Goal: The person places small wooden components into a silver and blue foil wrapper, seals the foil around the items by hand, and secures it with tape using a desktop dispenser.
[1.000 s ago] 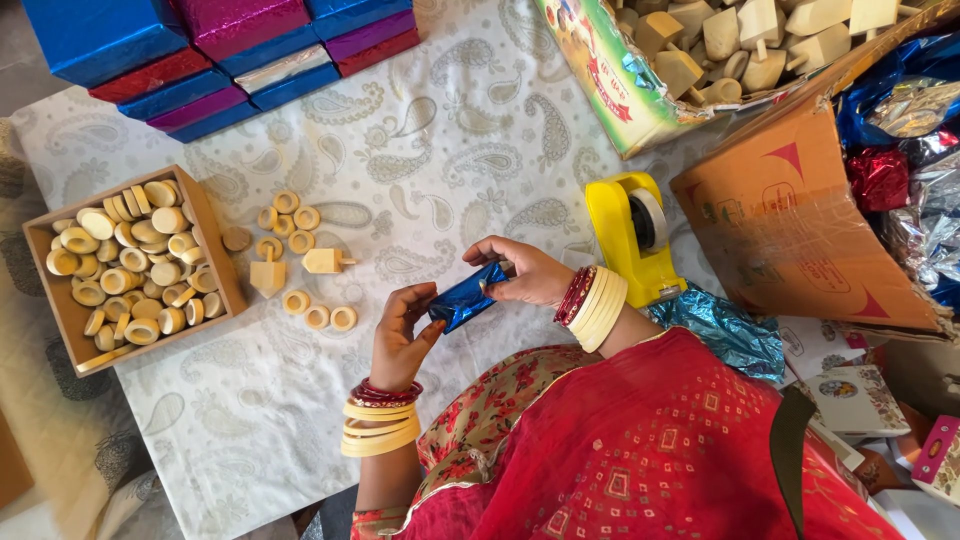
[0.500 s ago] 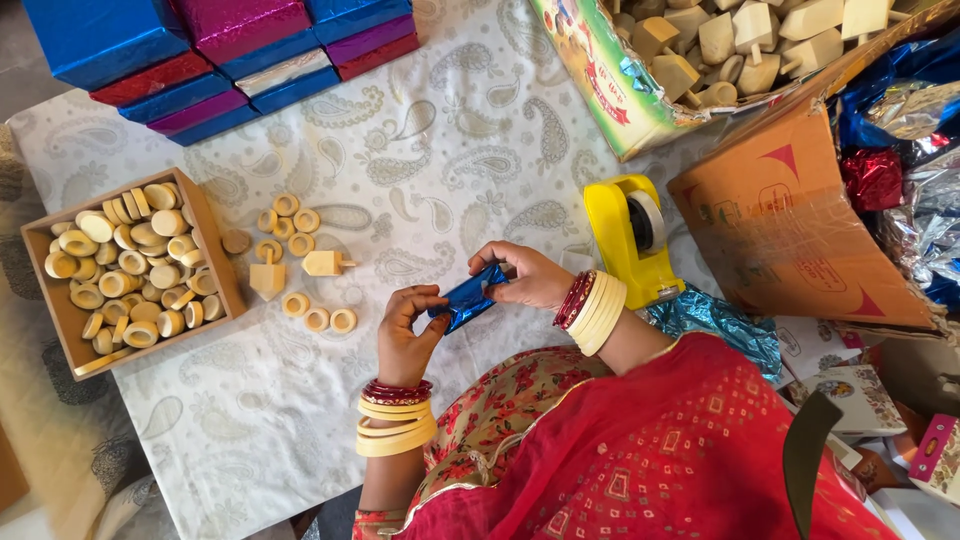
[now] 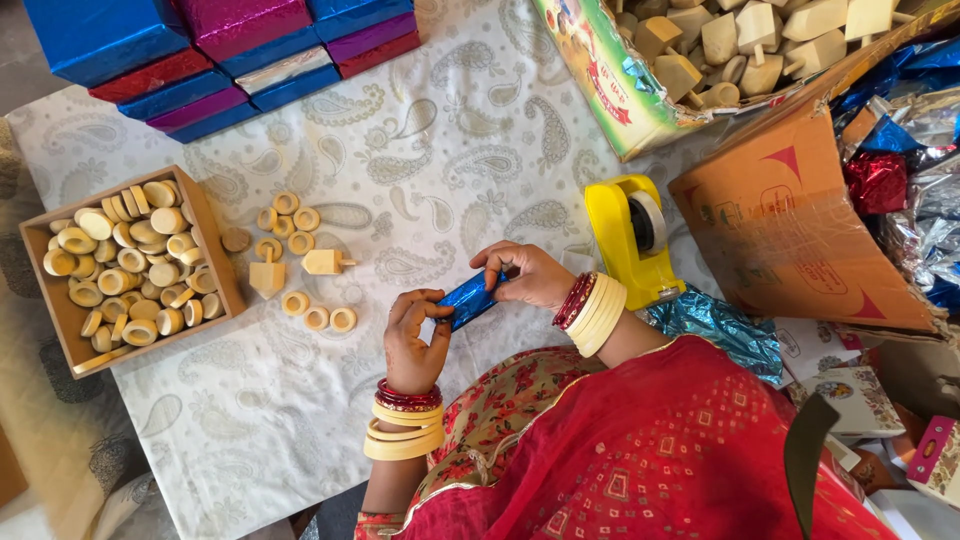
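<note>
Head view: we look straight down on our two hands over a paisley cloth (image 3: 440, 150).
Left hand: our left hand (image 3: 415, 340) is curled, thumb and fingers pinched on the near end of a small blue foil packet (image 3: 468, 299).
Right hand: our right hand (image 3: 525, 275) is bent over the far end of the same packet, fingertips pressed on its foil; the hand is narrow, not spread.
Packet: it lies slantwise between our two hands, held just above the cloth, close in front of our red sleeve.
Bangles: cream and red bangles (image 3: 403, 425) ring our left wrist, and a like set sits on the right.
Tape: a yellow tape dispenser (image 3: 630, 235) stands just beside our right wrist.
Rings: loose wooden rings (image 3: 318, 318) and two small wooden tops (image 3: 325, 262) lie on the cloth to the left of our hands, apart from them.
Tray: a brown tray (image 3: 215, 250) at the far left is full of more rings.
Boxes: blue, magenta and red foil boxes (image 3: 200, 50) are stacked at the top edge.
Carton: a printed carton (image 3: 600, 80) at top right holds many wooden tops.
Foil: a crumpled teal foil sheet (image 3: 725, 330) lies by our right forearm.
</note>
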